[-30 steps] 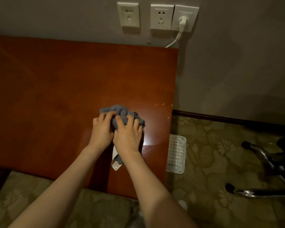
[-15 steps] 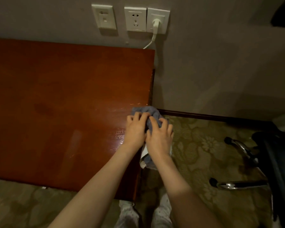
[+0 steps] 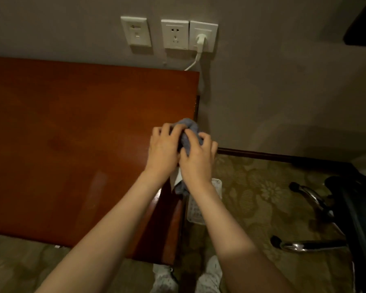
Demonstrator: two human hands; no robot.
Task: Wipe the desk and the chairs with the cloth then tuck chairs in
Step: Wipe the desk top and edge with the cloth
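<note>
Far left and centre: red-brown wooden desk (image 3: 72, 134), top glossy, back edge against the grey wall (image 3: 283, 92). On the wall above the desk's right end we see three white plates: a switch plate (image 3: 136, 32), a free socket (image 3: 174, 34) and a socket with a white plug (image 3: 201, 39) in it; its cable (image 3: 193, 62) drops behind the desk's back corner. Both hands sit at the desk's right edge. Left hand (image 3: 163, 149): palm down over the desk top, fingers curled together onto the cloth (image 3: 188, 129). Cloth is blue-grey and bunched, wedged between the two hands right at the edge; a tail with a white tag hangs below the wrists, past the edge. Right hand (image 3: 197, 161): touching the left, fingers curled over the bunch from the right side, gripping it. Whether the bunch presses the top or the edge face, we cannot tell. Below the hands, a white mat (image 3: 217, 187) lies on the patterned carpet (image 3: 251, 197), just beside the desk's side. Bottom centre: two light slippers (image 3: 209, 273). Far right: dark chair (image 3: 355, 212) with chrome base legs (image 3: 309, 245), well apart from the desk.
</note>
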